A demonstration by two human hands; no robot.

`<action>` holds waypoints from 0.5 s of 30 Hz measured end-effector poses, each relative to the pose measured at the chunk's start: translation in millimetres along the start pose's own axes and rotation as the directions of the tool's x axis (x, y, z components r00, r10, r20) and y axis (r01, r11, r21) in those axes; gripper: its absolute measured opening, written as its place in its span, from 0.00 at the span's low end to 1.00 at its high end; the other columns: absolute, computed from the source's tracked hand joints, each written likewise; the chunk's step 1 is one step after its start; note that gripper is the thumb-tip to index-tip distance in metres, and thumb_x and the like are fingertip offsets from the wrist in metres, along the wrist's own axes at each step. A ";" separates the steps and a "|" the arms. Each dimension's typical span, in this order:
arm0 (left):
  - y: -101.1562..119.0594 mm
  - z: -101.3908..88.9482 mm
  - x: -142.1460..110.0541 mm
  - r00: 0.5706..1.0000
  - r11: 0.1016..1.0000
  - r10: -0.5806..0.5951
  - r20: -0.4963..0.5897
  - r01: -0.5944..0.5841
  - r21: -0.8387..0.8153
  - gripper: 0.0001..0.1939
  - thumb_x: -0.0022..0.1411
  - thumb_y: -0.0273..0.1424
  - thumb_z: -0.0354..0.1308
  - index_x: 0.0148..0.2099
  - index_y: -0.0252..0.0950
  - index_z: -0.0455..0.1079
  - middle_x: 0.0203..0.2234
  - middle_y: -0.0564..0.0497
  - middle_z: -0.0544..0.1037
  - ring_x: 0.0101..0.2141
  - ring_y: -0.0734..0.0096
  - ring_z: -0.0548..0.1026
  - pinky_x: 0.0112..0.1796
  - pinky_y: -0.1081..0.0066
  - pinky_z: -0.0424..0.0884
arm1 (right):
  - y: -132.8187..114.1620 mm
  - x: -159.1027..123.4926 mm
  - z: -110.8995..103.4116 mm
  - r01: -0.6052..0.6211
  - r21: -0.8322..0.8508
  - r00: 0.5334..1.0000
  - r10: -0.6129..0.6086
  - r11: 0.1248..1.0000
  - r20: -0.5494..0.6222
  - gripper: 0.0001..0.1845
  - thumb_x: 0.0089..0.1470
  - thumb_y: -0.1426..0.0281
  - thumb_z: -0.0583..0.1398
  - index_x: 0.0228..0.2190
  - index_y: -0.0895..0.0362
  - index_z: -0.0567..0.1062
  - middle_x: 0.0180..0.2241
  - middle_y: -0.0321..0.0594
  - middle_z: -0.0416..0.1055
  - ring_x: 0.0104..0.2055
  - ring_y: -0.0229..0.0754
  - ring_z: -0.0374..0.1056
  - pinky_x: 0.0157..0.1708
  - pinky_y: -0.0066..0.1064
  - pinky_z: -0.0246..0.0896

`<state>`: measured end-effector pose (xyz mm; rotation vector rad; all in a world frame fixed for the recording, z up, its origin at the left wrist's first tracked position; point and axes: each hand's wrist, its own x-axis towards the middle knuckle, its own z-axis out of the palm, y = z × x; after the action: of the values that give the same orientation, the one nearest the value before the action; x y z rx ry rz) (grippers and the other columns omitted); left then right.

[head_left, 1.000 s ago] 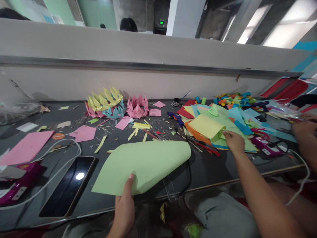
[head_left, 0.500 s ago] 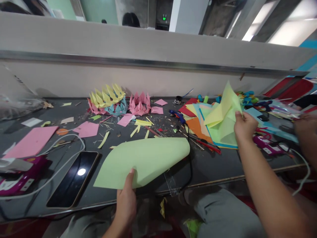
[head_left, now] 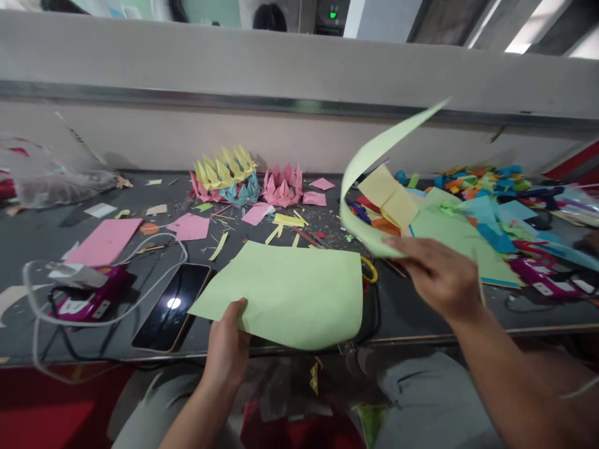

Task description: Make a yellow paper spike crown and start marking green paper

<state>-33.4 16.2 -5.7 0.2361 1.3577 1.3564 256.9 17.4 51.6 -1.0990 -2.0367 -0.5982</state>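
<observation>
While left grip (head_left: 229,348) pinches pale-green sheet (head_left: 299,293) over near edge of counter (head_left: 416,318), right grip (head_left: 442,277), farther right, holds curled green paper (head_left: 369,156) by its near end.

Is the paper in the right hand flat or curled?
Curled: from the right hand, the green paper bends round and up, its far end in the air.

Dark tabletop (head_left: 116,199), pale partition (head_left: 299,65), metal rail (head_left: 154,95), green exit sign (head_left: 333,12).

At seven o'clock, the green sheet (head_left: 299,293) hid part of the left hand (head_left: 228,349); at nine, the frame's edge cropped a plastic bag (head_left: 60,185).
</observation>
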 end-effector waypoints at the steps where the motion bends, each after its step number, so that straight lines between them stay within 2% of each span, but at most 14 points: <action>1: 2.1 -3.7 0.2 1.000 1.000 -0.020 0.000 0.020 -0.006 0.10 0.54 0.20 0.53 0.40 0.31 0.70 0.31 0.50 0.76 0.23 0.77 0.73 0.24 0.79 0.69 | -15.3 -2.8 0.1 0.055 0.089 0.995 -0.062 0.995 0.073 0.15 0.54 0.78 0.55 0.43 0.57 0.71 0.38 0.44 0.76 0.41 0.39 0.71 0.41 0.31 0.65; 3: 6.7 -10.2 -2.1 0.997 0.996 -0.067 0.039 0.069 -0.056 0.10 0.57 0.23 0.51 0.40 0.31 0.70 0.31 0.49 0.77 0.25 0.75 0.74 0.27 0.77 0.71 | -43.2 -10.6 3.0 0.119 0.240 0.971 -0.163 0.963 0.175 0.15 0.56 0.77 0.52 0.44 0.55 0.71 0.39 0.42 0.76 0.44 0.39 0.70 0.41 0.32 0.65; 5: 11.4 -15.1 -6.8 0.989 0.983 -0.098 0.112 0.113 -0.142 0.14 0.62 0.31 0.46 0.44 0.32 0.70 0.34 0.48 0.77 0.29 0.71 0.76 0.32 0.74 0.72 | -66.8 -19.8 9.5 0.122 0.324 0.954 -0.201 0.938 0.224 0.15 0.59 0.76 0.48 0.42 0.56 0.72 0.40 0.41 0.76 0.45 0.38 0.69 0.42 0.32 0.64; 7: 14.4 -18.7 -11.4 0.979 0.970 -0.114 0.170 0.147 -0.193 0.22 0.63 0.41 0.42 0.47 0.32 0.69 0.36 0.46 0.78 0.34 0.67 0.76 0.36 0.71 0.72 | -86.8 -28.9 18.6 0.094 0.365 0.940 -0.204 0.926 0.274 0.15 0.60 0.75 0.47 0.40 0.56 0.72 0.39 0.40 0.76 0.43 0.38 0.70 0.40 0.31 0.64; 9: 13.7 -21.5 -13.4 0.975 0.974 -0.124 0.186 0.156 -0.167 0.26 0.61 0.47 0.42 0.48 0.33 0.69 0.36 0.45 0.78 0.38 0.63 0.76 0.38 0.67 0.72 | -103.8 -37.2 28.7 0.058 0.376 0.930 -0.187 0.925 0.317 0.15 0.60 0.73 0.47 0.39 0.57 0.73 0.39 0.40 0.76 0.41 0.38 0.70 0.38 0.30 0.64; 10: 11.8 -22.7 -13.2 0.973 0.976 -0.135 0.187 0.163 -0.144 0.25 0.60 0.46 0.45 0.48 0.33 0.69 0.37 0.44 0.78 0.38 0.61 0.76 0.39 0.67 0.72 | -111.3 -40.8 33.5 0.042 0.378 0.927 -0.177 0.925 0.330 0.15 0.61 0.73 0.47 0.38 0.57 0.73 0.39 0.39 0.76 0.40 0.37 0.70 0.37 0.30 0.64; 12: 6.0 -24.6 -10.7 0.979 0.985 -0.126 0.161 0.143 -0.094 0.18 0.57 0.39 0.53 0.46 0.33 0.69 0.37 0.44 0.78 0.38 0.61 0.76 0.39 0.66 0.72 | -123.4 -46.6 41.3 0.030 0.402 0.926 -0.177 0.915 0.334 0.16 0.61 0.71 0.46 0.37 0.56 0.73 0.39 0.38 0.76 0.40 0.37 0.70 0.37 0.30 0.63; 15: -0.1 -29.1 -4.8 0.999 1.000 -0.030 0.043 0.029 0.009 0.13 0.51 0.27 0.59 0.42 0.33 0.70 0.38 0.45 0.78 0.34 0.62 0.77 0.36 0.67 0.73 | -131.2 -51.0 45.9 0.018 0.451 0.917 -0.194 0.892 0.348 0.16 0.61 0.65 0.47 0.37 0.54 0.73 0.40 0.36 0.76 0.43 0.38 0.69 0.42 0.33 0.61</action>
<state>-54.2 -3.6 -12.3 0.2485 1.3258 1.3145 146.6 -46.2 -24.0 -0.8762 -2.4251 0.0540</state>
